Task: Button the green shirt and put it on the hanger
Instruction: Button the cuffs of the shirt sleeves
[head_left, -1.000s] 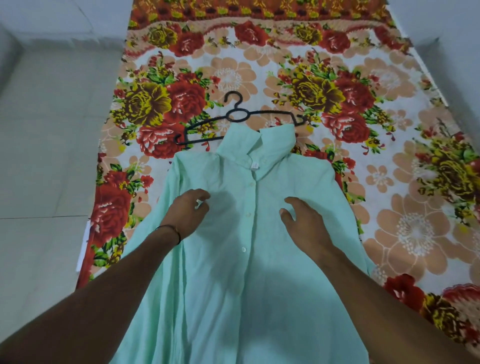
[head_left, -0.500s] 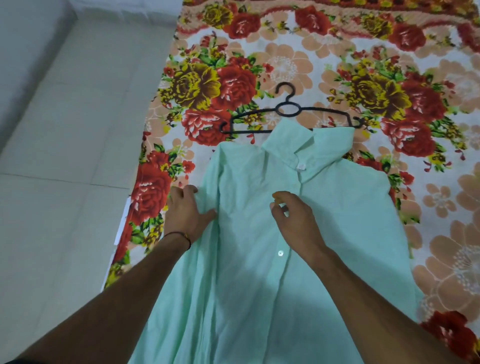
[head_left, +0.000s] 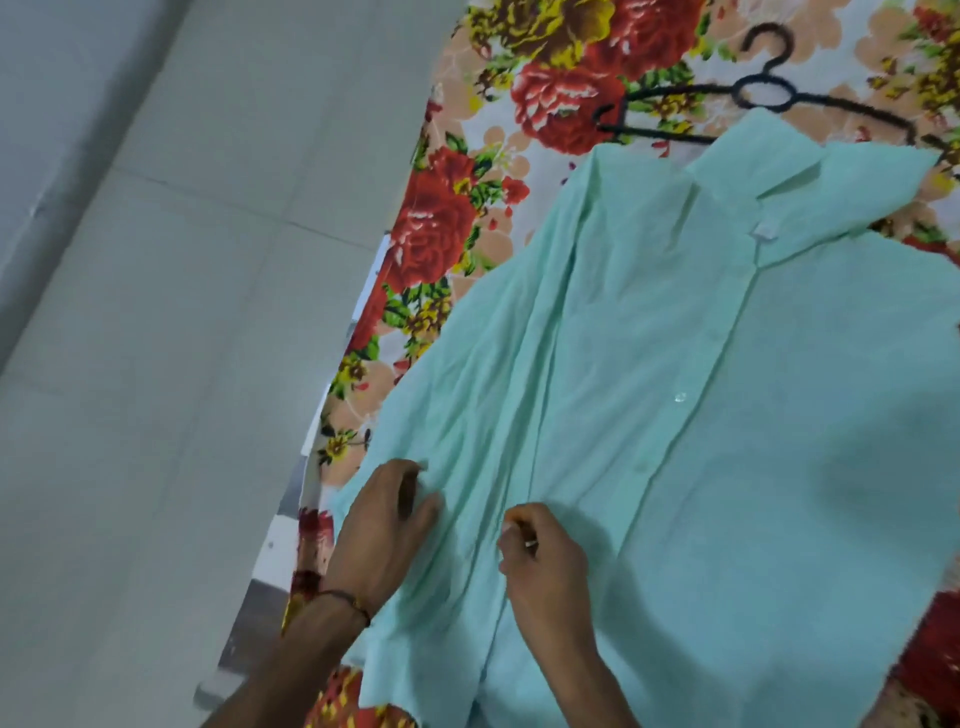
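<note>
- A pale mint-green, thin woven button-front shirt (head_left: 701, 415) lies spread flat, front side up, on a bed covered by a floral sheet (head_left: 447, 234) printed with red, yellow and peach flowers.
- The shirt's collar (head_left: 810, 171) points to the upper right, and a small white label shows at the neck.
- One clear button (head_left: 679, 398) is visible on the placket around mid-chest; the fabric on the left side is rumpled into long folds.
- A black plastic clothes hanger (head_left: 766, 93) lies on the sheet just beyond the collar, its lower bar partly hidden under the collar's edge.
- The left hand (head_left: 384, 535), with a dark thread band at the wrist, rests on the shirt's left edge near the bed's side; its grip is loosely curled onto the cloth, thumb and fingers apart.
- The right hand (head_left: 545, 566) sits just beside it on the shirt front, fingers bunched together on a fold of fabric; whether the fold is truly pinched I cannot tell.
- A pale tiled floor (head_left: 156, 364) fills the left of the view.
</note>
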